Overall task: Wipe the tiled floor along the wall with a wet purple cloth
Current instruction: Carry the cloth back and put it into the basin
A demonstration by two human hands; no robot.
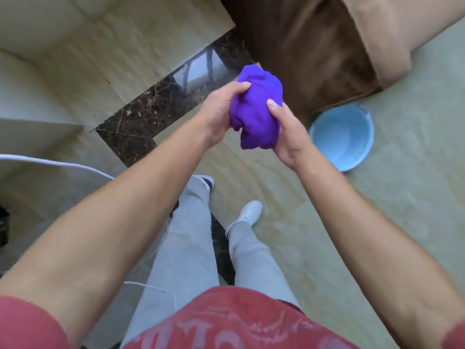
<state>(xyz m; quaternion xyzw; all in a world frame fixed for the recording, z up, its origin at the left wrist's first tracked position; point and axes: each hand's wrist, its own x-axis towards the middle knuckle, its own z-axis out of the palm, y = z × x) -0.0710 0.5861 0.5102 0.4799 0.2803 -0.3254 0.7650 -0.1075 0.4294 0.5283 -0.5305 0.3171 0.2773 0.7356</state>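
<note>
A bunched purple cloth (258,109) is held up in front of me, well above the floor. My left hand (220,114) grips its left side, thumb on top. My right hand (289,136) grips its right side, thumb pressed into the fabric. Below lies the beige tiled floor (276,187) with a dark marble strip (156,107) running along the beige wall (75,59) at the left. I stand upright, with both feet visible under the cloth.
A light blue basin (343,137) sits on the floor to the right of my hands. Brown and tan curtain fabric (322,46) hangs at the upper right, touching the floor. A white cable (50,163) crosses the left side.
</note>
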